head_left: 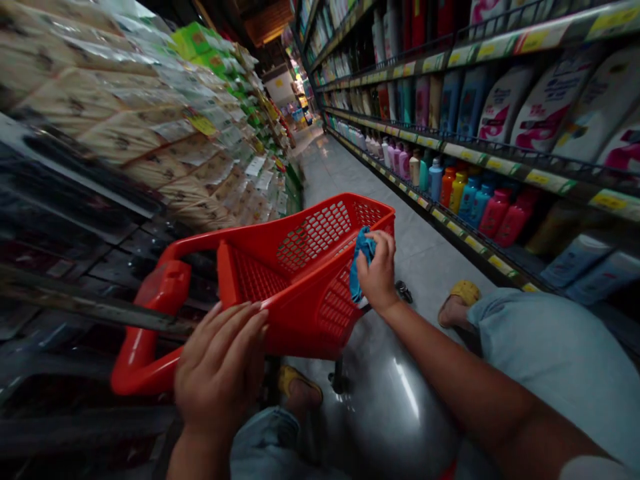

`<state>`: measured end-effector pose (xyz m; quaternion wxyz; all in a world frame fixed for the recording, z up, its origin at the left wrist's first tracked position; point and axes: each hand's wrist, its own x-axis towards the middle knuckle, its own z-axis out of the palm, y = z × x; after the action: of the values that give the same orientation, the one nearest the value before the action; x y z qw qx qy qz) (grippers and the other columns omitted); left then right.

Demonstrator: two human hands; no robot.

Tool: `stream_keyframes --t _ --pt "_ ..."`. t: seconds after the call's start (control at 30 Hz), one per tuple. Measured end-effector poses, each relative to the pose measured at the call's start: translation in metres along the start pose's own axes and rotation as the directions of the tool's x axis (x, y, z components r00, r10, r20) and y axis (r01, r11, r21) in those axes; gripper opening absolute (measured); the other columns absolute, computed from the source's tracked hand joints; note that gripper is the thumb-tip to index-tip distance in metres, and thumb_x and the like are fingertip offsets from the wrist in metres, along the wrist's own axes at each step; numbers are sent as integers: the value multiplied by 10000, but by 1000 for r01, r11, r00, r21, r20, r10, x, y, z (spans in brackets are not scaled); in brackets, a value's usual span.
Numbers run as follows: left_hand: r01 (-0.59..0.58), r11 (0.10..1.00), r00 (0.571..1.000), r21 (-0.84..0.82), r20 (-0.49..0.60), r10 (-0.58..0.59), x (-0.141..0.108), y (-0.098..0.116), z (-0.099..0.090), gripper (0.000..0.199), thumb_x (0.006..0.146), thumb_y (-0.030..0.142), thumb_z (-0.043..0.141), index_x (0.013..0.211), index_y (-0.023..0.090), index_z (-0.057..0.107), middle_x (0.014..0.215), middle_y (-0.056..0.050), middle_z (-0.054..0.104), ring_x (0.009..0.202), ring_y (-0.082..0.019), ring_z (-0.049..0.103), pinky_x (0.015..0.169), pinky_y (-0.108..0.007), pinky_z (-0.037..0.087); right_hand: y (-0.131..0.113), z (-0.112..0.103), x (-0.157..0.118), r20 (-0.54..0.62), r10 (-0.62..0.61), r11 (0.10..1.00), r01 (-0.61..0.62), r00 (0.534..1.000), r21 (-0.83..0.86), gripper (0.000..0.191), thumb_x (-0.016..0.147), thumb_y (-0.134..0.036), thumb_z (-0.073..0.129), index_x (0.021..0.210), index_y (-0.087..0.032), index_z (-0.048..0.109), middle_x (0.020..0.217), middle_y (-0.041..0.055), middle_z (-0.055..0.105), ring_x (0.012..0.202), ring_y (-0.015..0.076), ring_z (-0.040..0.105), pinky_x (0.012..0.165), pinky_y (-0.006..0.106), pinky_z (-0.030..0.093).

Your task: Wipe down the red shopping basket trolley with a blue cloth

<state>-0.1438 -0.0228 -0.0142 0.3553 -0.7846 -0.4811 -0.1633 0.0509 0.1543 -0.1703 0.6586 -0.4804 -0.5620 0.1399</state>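
Observation:
A red plastic shopping cart (300, 333) stands at an angle in front of me, its basket holding nothing that I can see. My right hand (379, 270) grips a crumpled blue cloth (356, 287) and presses it against the basket's near side wall, close to the far right corner. Closer to me, the fingers of my left hand (220, 360) are wrapped over the near rim, where the basket meets the handle frame. The red handle (135, 347) loops out at the left, beyond that hand.
Shelves of bottles (470, 193) line the right side, with a shelf edge (450, 227) low near my knee. Stacked beige packages (165, 147) rise on the left. A grey tiled floor (330, 160) runs ahead between them. My yellow-shod feet flank the cart's near wheels.

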Motion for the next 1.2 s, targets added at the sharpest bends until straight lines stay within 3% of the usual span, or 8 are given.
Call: stream_keyframes --t 0.1,0.2,0.33,0.47,0.63,0.83,1.0,1.2 --pt "314 943 930 114 -236 -282 -26 -20 -24 136 905 203 547 1013 212 631 1013 -76 734 1005 -258 690 983 -514 528 -21 -7 41 256 -106 984 140 961 -115 377 876 -75 470 1228 -163 568 1241 162 557 1195 300 492 1068 504 431" --pt "559 823 827 98 -130 -546 -43 -40 -30 271 967 258 394 840 210 629 885 -51 713 958 -244 686 998 -526 508 -69 -2 26 445 -133 964 220 886 -150 349 897 -27 421 1139 -169 628 1064 142 622 1049 286 516 966 457 483" --pt "648 761 757 32 -142 -638 -50 -50 -22 350 968 263 347 708 217 577 748 -52 647 898 -226 662 948 -466 515 -135 5 -19 566 -357 924 369 744 98 353 929 -33 431 1173 -196 626 1102 106 641 1040 257 514 946 406 510" --pt "673 739 737 18 -103 -668 -51 -44 -25 336 980 280 358 739 218 584 769 -65 642 935 -235 648 898 -429 498 -125 2 -17 540 -557 830 432 631 353 448 903 -12 453 1273 -213 604 1277 75 632 1139 229 528 1024 397 491" --pt "667 744 744 31 -85 -663 -44 -32 -29 379 1005 331 332 714 226 550 740 -49 613 853 -221 625 856 -418 478 -85 -7 -18 350 -211 978 196 913 77 498 896 -18 417 1347 -158 575 1296 150 616 1242 289 511 1091 517 437" --pt "625 776 780 82 -63 -622 -32 -19 -28 386 1020 323 305 710 228 515 708 -39 554 801 -213 585 790 -380 453 -102 -6 -79 346 -554 816 412 757 407 503 936 -69 439 1404 -247 477 1377 105 566 1299 224 517 1096 414 479" --pt "578 807 811 124 28 -585 -21 -5 -36 369 1025 319 300 714 234 479 704 -30 506 772 -206 542 758 -370 414 -55 0 -57 148 -48 983 21 988 181 290 900 -103 482 1156 -199 578 1218 137 545 1186 248 565 1040 455 504" --pt "560 824 828 88 -50 -558 -10 5 -28 365 1021 317 327 678 242 429 646 -12 428 679 -195 441 684 -366 321 -56 -2 -83 401 -228 929 75 887 363 380 843 -53 490 1160 -220 617 1230 102 594 1173 221 572 1061 398 480"
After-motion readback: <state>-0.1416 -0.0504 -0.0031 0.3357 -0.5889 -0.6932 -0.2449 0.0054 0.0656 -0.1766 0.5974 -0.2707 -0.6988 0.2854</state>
